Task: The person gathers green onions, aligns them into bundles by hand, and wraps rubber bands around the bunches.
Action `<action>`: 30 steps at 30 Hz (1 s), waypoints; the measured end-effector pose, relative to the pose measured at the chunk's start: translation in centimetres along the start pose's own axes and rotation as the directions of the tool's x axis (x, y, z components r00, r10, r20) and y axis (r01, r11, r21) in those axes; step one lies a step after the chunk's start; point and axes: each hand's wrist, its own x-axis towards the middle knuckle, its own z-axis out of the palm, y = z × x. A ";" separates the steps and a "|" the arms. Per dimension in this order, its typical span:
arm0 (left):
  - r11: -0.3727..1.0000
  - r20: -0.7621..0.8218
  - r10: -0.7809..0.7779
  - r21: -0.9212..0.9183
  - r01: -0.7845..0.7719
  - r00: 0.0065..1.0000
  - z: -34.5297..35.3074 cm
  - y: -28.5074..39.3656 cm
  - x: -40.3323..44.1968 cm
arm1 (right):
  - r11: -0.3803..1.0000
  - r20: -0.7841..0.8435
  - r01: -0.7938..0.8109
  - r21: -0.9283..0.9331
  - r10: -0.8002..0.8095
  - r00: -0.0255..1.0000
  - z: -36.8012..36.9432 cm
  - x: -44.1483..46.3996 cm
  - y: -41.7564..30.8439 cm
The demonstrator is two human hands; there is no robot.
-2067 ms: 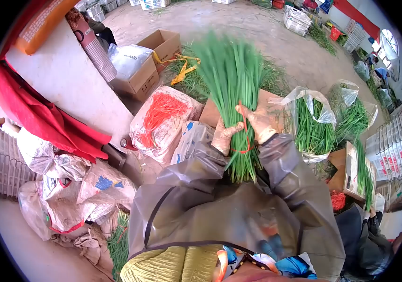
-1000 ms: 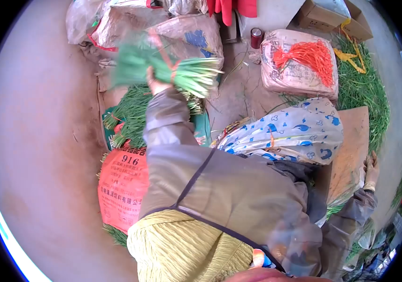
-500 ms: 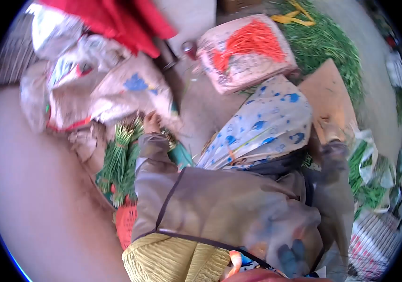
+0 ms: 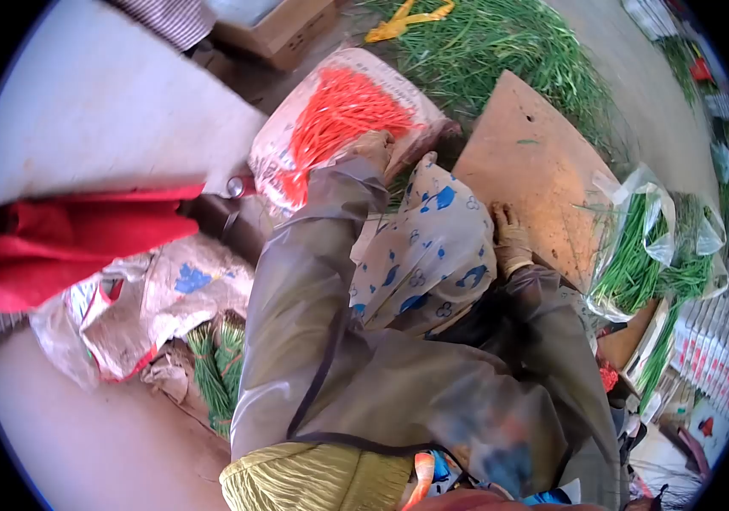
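Note:
My left hand [image 4: 373, 148] reaches forward to the right end of a pile of thin orange strips [image 4: 339, 111]. The pile lies on a pale, stuffed sack [image 4: 269, 157]. The fingertips are hard to make out, so I cannot tell whether they grip a strip. My right hand [image 4: 511, 238] rests at the left edge of a brown board [image 4: 543, 183], fingers stretched out, holding nothing. Between my arms lies a white plastic cover [image 4: 433, 247] with blue prints, over my knee area.
Loose long green stalks [image 4: 501, 51] are heaped beyond the board. Tied green bundles [image 4: 211, 366] lie left, beside a crumpled woven sack [image 4: 177, 289]. Plastic bags of greens [image 4: 633, 255] stand right. A red cloth [image 4: 83, 243] and a cardboard box [image 4: 284, 34] are farther off.
My left hand has gone from the tied green bundles on the left to the orange strips ahead. My right hand stays at the board, now at its left edge. The view has turned.

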 end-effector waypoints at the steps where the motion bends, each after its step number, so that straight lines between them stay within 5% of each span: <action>1: 0.995 0.025 0.073 0.060 -0.075 0.997 1.3 0.5 1.3 | 0.997 0.036 -0.033 0.069 0.031 0.999 -0.6 0.1 -0.3; 3: 0.980 -0.068 0.199 0.010 -0.199 0.978 2.5 1.9 3.2 | 0.996 0.040 -0.053 0.065 0.051 0.998 -1.9 0.0 -1.2; 6: 0.919 0.329 -0.008 0.375 -0.123 0.944 4.9 5.4 7.5 | 0.994 0.049 -0.060 0.088 0.056 0.997 -2.6 0.0 -1.4; 8: 0.905 0.356 0.177 0.308 -0.293 0.918 7.9 1.7 7.9 | 0.992 0.022 -0.053 0.118 0.050 0.998 -2.4 -0.2 -1.2; 9: 0.941 0.199 -0.008 0.332 -0.060 0.980 4.3 5.5 7.3 | 0.998 -0.017 -0.014 0.059 0.015 1.000 -2.3 -0.3 -1.0; 11: 0.927 0.189 0.099 0.340 -0.160 0.977 6.0 3.3 8.8 | 0.981 0.036 -0.015 0.192 0.008 0.999 -3.2 -0.3 -0.5; 12: 0.896 -0.068 0.377 0.281 -0.345 0.924 6.9 1.6 9.1 | 0.941 0.006 0.022 0.339 -0.026 1.000 -4.1 -0.2 0.2; 13: 0.919 0.003 0.320 0.244 -0.311 0.947 5.1 2.1 10.2 | 0.860 0.012 -0.090 0.503 0.098 0.995 -4.6 0.0 1.0; 14: 0.939 0.075 0.260 0.214 -0.271 0.963 3.3 2.8 11.2 | 0.923 -0.157 0.011 0.384 0.054 0.986 -4.3 0.5 3.6; 15: 0.933 -0.026 0.340 0.138 -0.333 0.940 0.7 4.4 11.5 | 0.966 -0.304 0.100 0.240 -0.023 0.952 -4.0 1.7 6.4; 17: 0.908 -0.155 0.406 -0.041 -0.417 0.901 -3.9 9.4 12.0 | 0.990 -0.306 -0.123 -0.067 0.097 0.947 -5.0 3.8 13.0; 20: 0.889 -0.149 0.439 -0.068 -0.452 0.886 -8.6 19.5 12.1 | 0.968 -0.372 -0.206 -0.142 0.141 0.918 -5.9 7.7 21.2; 23: 0.700 -0.143 0.698 -0.067 -0.711 0.701 -8.3 27.0 11.4 | 0.941 -0.231 -0.337 0.002 0.328 0.916 -7.2 5.8 21.9; 25: 0.587 -0.116 0.799 -0.067 -0.807 0.590 -5.3 29.5 11.1 | 0.981 -0.012 -0.104 0.163 0.107 0.994 -6.0 2.6 21.2; 27: 0.573 -0.121 0.789 -0.206 -0.793 0.602 0.4 29.9 10.9 | 0.997 0.178 0.036 -0.065 -0.024 0.984 -6.4 -3.6 16.2; 29: 0.497 -0.120 0.853 -0.111 -0.861 0.508 6.8 30.9 10.6 | 0.988 -0.076 0.012 0.153 0.000 0.997 -3.3 -10.8 12.6; 30: 0.451 -0.116 0.884 -0.035 -0.892 0.452 10.5 30.5 10.4 | 0.976 0.189 -0.068 0.205 0.029 0.982 -3.6 -13.1 11.3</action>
